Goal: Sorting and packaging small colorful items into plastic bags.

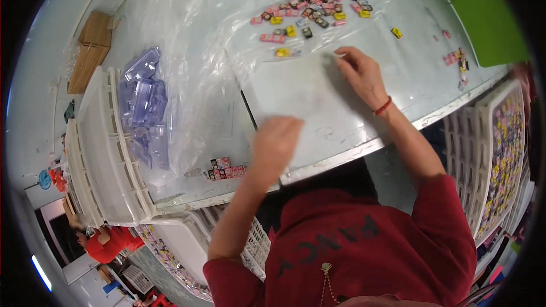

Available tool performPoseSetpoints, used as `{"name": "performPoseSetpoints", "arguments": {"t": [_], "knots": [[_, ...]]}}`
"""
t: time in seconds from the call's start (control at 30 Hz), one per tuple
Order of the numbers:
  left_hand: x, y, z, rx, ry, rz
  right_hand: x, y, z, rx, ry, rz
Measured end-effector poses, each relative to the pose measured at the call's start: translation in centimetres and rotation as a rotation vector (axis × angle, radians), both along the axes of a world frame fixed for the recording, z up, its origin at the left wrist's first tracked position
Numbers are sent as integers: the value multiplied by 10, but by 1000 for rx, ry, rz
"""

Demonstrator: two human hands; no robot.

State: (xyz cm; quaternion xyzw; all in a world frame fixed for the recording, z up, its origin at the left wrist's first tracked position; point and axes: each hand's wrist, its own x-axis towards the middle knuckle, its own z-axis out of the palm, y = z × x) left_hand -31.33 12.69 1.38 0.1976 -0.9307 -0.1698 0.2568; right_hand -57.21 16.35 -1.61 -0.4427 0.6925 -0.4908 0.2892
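Clear bluish plastic trays (142,99) are lying nested in a loose stack at the left, probably to save room. Right of them, a compact block of small red-and-black pieces (226,170) is sitting near the front edge, its rows perhaps pressed close for neatness. The left hand (277,143) is hovering blurred near the bench seam; whether its fingers are closed on anything, I cannot tell. Beyond the hands, a pile of small pink, black and yellow pieces (310,11) is spreading over the clear plastic sheet (199,74), likely loose so single pieces are easy to pick. The right hand (361,74) is hanging just below that pile, its thumb and fingers curling slightly apart, with nothing visible between them. A lone yellow piece (396,33) is lying apart, to its upper right.

As for the surroundings, white crates (99,131) are standing at the left, and a person in red (105,244) is showing in the room behind. The pale bench (424,82) is shining under the light, while a green mat (483,17) is covering its far right. Below, a crate of colourful pieces (503,153) is leaning into view.
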Motion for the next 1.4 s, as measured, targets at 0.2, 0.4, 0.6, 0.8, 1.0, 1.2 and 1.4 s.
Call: {"name": "performPoseSetpoints", "arguments": {"t": [0.2,0.4,0.6,0.8,1.0,1.2,1.4], "knots": [[-30,-4,7,136,16,83,-16,-22,10,-175,510,29],[-95,-91,-8,77,23,468,-6,-99,6,-260,755,70],[-106,-95,-32,45,-139,602,-5,-120,-7,-269,923,200],[-68,-108,-28,18,-9,457,-12,-127,-15,-240,1027,274],[-67,-129,-21,75,-162,400,-14,-118,-12,-268,1005,332],[-48,-152,-9,624,94,442,-12,-128,-8,-322,907,349],[-39,-136,-24,295,-85,249,8,-141,-13,-280,963,400]]}}
